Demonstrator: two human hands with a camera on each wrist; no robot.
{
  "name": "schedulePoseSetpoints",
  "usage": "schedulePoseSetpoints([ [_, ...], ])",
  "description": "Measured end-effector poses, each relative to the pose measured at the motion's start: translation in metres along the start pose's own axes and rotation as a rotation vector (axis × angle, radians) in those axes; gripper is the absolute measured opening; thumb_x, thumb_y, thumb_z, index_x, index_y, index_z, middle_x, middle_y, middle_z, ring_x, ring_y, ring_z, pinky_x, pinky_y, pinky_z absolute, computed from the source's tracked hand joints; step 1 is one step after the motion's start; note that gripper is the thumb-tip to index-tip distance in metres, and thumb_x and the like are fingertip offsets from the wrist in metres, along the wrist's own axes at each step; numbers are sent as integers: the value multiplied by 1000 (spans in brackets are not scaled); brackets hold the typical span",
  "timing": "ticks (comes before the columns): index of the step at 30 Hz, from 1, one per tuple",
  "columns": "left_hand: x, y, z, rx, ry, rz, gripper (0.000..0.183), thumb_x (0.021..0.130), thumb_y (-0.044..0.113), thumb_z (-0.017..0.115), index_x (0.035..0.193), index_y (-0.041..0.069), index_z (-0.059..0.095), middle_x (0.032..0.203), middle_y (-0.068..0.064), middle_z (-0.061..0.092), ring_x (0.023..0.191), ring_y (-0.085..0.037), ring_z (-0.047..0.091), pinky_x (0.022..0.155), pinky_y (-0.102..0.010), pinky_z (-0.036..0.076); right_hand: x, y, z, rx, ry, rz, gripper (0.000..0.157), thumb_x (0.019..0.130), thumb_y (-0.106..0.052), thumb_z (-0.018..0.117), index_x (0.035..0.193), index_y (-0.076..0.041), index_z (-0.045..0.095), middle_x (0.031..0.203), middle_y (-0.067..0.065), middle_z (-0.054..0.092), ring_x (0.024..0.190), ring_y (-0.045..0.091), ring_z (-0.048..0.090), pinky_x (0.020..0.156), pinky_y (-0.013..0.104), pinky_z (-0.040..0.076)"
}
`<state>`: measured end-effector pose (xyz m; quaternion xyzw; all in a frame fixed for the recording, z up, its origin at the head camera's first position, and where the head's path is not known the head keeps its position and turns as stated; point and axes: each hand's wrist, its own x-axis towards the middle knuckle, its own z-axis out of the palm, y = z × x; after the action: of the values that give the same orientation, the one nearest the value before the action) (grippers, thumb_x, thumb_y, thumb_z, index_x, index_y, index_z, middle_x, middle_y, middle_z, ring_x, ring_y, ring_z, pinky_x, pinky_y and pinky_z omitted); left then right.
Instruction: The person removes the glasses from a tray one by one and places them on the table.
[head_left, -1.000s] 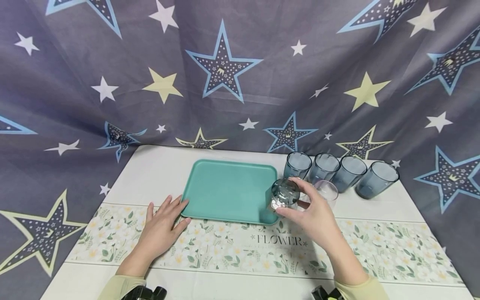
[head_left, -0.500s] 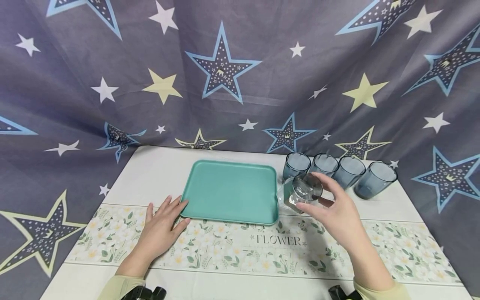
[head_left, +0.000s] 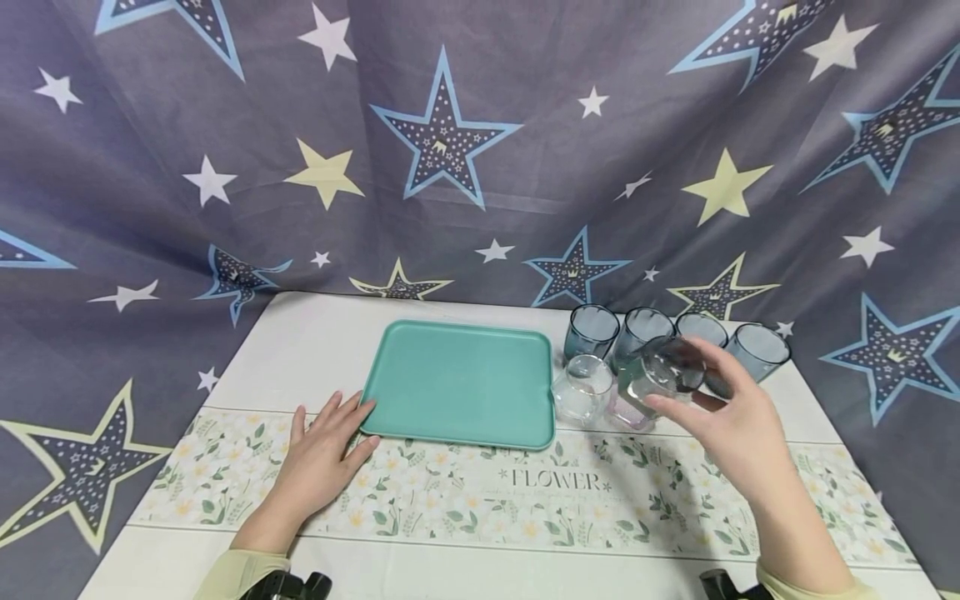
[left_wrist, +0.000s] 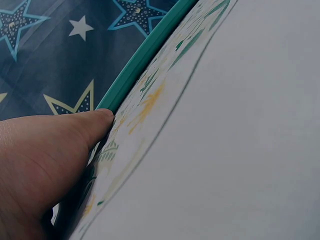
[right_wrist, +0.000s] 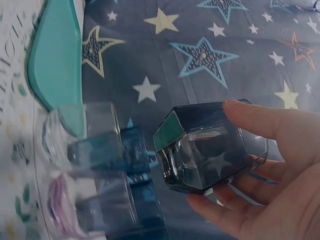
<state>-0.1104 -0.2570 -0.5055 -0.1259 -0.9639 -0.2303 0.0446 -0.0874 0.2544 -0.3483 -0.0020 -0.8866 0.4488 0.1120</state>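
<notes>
My right hand grips a smoky grey drinking glass near its rim, thumb on one side and fingers on the other. In the right wrist view this grey glass is tilted, its faceted base pointing left. Below and left of it stand a clear glass and a pink-tinted glass, the latter partly hidden behind the held one. My left hand lies with fingers spread at the near left corner of a teal tray. In the left wrist view, the thumb touches the tray's edge.
Several blue glasses stand in a row along the back right, including one at the left end and one at the right end. A floral runner crosses the white table. A star-patterned curtain hangs behind.
My right hand has carried the grey glass rightward from the tray's right edge, past the clear glass, to over the pink-tinted one. The left hand and tray keep their places.
</notes>
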Motion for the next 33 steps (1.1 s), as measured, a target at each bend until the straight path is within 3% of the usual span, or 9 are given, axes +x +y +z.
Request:
schedulePoseSetpoints([
  [4, 0, 0, 0, -3, -10, -2, 62, 111, 41, 68, 165, 11, 54, 171, -17, 46, 163, -46, 27, 127, -77, -4, 1, 6, -12, -41, 34, 39, 93, 90, -29, 97, 168, -19, 49, 148, 13, 60, 121, 1, 61, 94, 5, 50],
  [15, -1, 0, 0, -3, -7, 1, 63, 111, 42, 68, 164, 11, 54, 171, -17, 46, 163, -46, 28, 127, -78, -4, 9, 34, -35, -85, 157, 86, 88, 90, -26, 97, 165, -16, 53, 138, 7, 66, 119, -4, 53, 89, 3, 50],
  [18, -1, 0, 0, -1, -4, 3, 63, 111, 41, 68, 164, 10, 54, 171, -17, 46, 163, -47, 28, 127, -78, -3, 12, 42, -37, -108, 160, 125, 88, 91, -31, 96, 166, -18, 52, 145, 11, 64, 125, 5, 54, 88, 3, 50],
  [23, -1, -1, 0, 3, -8, 0, 63, 111, 39, 69, 164, 10, 54, 172, -17, 45, 163, -47, 27, 127, -77, -3, 13, 54, -38, -144, 141, 193, 93, 93, -38, 93, 170, -17, 45, 153, 18, 59, 141, 35, 52, 84, 2, 49],
  [26, -1, -1, 1, 0, -14, -2, 63, 111, 39, 69, 164, 10, 54, 172, -16, 44, 164, -46, 27, 127, -77, -4, 14, 60, -38, -158, 133, 222, 95, 94, -39, 92, 172, -16, 42, 155, 20, 57, 143, 44, 50, 80, 3, 49],
  [29, 0, -1, 1, -2, -10, 1, 62, 111, 38, 69, 164, 9, 54, 172, -17, 45, 163, -47, 27, 127, -77, -3, 15, 66, -38, -176, 125, 246, 96, 95, -41, 91, 173, -16, 40, 158, 22, 56, 142, 47, 51, 78, 10, 48],
  [33, 0, -1, 2, 1, -10, -2, 63, 111, 38, 69, 164, 10, 54, 172, -17, 45, 164, -46, 27, 127, -77, -3, 16, 77, -36, -181, 108, 258, 97, 97, -42, 89, 174, -13, 37, 160, 25, 53, 140, 49, 52, 90, 29, 50],
])
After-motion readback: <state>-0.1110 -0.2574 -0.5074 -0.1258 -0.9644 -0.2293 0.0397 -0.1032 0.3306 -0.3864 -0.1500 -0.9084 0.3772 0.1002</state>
